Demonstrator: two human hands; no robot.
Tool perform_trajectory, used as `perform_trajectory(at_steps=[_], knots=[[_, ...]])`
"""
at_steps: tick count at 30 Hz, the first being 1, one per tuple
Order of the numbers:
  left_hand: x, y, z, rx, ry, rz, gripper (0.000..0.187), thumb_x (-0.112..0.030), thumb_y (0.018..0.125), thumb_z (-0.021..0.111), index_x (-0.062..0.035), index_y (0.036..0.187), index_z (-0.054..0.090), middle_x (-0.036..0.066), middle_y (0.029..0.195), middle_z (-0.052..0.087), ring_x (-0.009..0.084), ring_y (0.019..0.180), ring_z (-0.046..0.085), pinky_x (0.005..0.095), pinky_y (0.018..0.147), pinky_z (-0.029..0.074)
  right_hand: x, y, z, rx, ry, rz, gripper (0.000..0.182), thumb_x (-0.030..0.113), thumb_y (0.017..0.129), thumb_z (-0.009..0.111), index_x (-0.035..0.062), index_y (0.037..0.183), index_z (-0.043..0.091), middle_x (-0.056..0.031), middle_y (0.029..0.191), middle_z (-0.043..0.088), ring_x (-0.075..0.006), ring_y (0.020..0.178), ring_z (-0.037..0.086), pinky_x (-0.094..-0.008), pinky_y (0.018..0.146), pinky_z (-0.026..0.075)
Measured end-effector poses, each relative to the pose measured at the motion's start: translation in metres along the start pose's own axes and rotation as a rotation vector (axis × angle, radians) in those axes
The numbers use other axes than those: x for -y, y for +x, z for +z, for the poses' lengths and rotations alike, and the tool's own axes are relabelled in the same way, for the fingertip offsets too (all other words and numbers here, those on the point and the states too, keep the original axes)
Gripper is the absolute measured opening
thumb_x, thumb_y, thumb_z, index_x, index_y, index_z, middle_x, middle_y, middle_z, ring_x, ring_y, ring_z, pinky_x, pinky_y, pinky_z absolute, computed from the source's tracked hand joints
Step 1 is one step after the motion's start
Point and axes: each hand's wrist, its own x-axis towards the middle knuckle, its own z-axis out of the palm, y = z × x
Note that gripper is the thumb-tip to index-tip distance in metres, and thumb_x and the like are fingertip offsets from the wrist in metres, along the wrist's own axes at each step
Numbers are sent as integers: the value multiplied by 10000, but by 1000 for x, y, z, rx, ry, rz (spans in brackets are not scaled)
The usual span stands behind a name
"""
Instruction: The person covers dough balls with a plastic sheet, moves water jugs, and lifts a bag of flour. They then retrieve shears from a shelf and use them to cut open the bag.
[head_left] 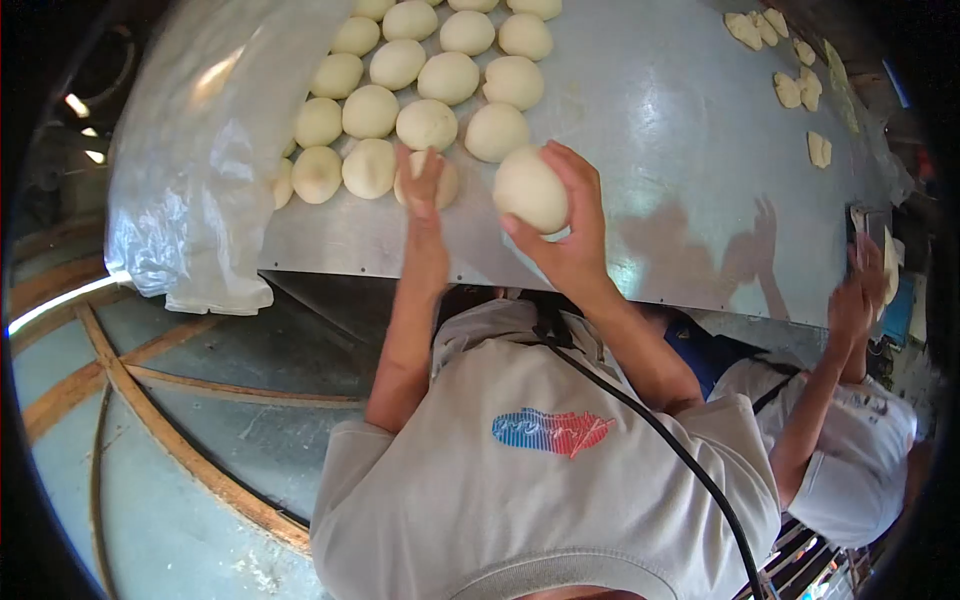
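My right hand [575, 215] grips a smooth, pale dough ball [530, 190], thumb beneath it and fingers curved over its far right side. My left hand [425, 190] is turned edge-on, its fingers stretched out, and overlaps another dough ball [446, 182] at the right end of the front row. Part of that ball is hidden behind the fingers. Rows of similar round dough balls [370, 112] extend away from my hands on the metal table [640, 120]. One dough ball [497, 132] lies just beyond the one in my right hand.
Clear plastic sheeting [200, 170] drapes over the table's left end. Small dough pieces [788, 90] lie at the far right. A co-worker [850, 430] stands to my right, hands at the table's edge near a scale-like object. A black cable [660, 430] crosses my shirt.
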Motion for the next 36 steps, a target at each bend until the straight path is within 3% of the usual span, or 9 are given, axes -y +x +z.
perform_trajectory(at_steps=[5,7,17,22,26,29,30,32,36], knots=[[-9,-11,-29,-64,106,-163,605,-407,915,284,-51,1353,66,206,1289,334,270,1169,370,348,983,257,-62,-23,50,487,-593,-72,664,86,614,653,144,1229,410,-204,1271,309,-359,1149,345,-503,929,295],[-6,-19,-37,-60,192,-227,528,-270,923,348,-35,1340,123,205,1252,377,263,1122,415,330,932,323,-62,-32,50,447,-558,-55,666,83,625,643,149,1241,398,-210,1276,302,-365,1153,340,-515,925,294],[-14,-39,-69,-84,436,-108,472,-202,892,437,16,1274,265,205,1167,462,242,998,515,315,859,384,-97,-21,40,459,-76,124,660,35,645,627,167,1250,399,-172,1277,334,-338,1146,378,-409,953,322],[-28,-58,-111,-277,341,-76,459,-197,871,487,6,1246,317,184,1147,468,204,987,486,306,859,378,-94,-24,33,504,-163,117,666,14,647,631,169,1252,400,-201,1313,281,-347,1187,331,-372,978,306],[-27,-70,-171,-979,623,282,472,-190,839,545,59,1194,359,170,1127,459,221,979,467,311,869,372,-74,-41,24,368,-188,153,670,75,695,619,171,1294,334,-239,1329,241,-360,1205,308,-380,985,286],[-45,-65,-206,-1419,624,213,516,-232,810,585,66,1179,382,174,1137,463,246,974,486,330,849,396,-72,-72,5,259,-269,171,662,106,720,608,138,1307,303,-242,1323,249,-364,1207,302,-378,986,280],[-42,-63,-231,-1416,620,226,516,-232,810,585,66,1179,382,174,1137,463,246,974,486,330,849,396,-73,-88,-3,249,-267,165,662,106,720,608,138,1307,303,-242,1323,249,-364,1207,302,-378,986,280],[-27,-51,-278,-1120,-217,-30,564,-279,784,608,88,1160,403,181,1150,469,268,970,508,351,824,422,-75,-120,-21,193,-277,188,618,130,735,596,81,1288,323,-245,1309,274,-368,1203,305,-384,981,281],[-41,-25,-274,-1064,-79,-102,570,-290,786,597,108,1149,410,181,1155,474,276,962,523,367,808,440,-69,-180,-59,76,-359,184,561,138,759,577,51,1264,348,-236,1272,330,-368,1186,325,-396,968,289]])
